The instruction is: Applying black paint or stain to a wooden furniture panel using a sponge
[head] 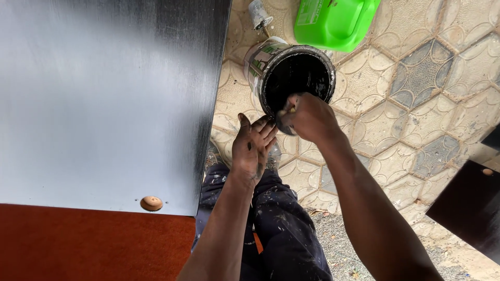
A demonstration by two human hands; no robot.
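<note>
i see the right hand (pixel 308 117) closed on a small yellowish thing, too hidden to name, at the near rim of the paint can (pixel 291 73). the left hand (pixel 253 147) is spread wide, palm up, just beside it. the can stands on the tiles (pixel 416 78), near the board's (pixel 104 93) right edge, a green jug (pixel 336 21) behind.

Soft, even daylight — bright, no hard shadows. A broad pale sheen washes over the black painted panel (pixel 104 99), strongest toward its left edge. The paint can (pixel 291 73) interior reads as flat black. Focus stays sharp throughout — slight wide-angle stretch at the frame corners.
</note>
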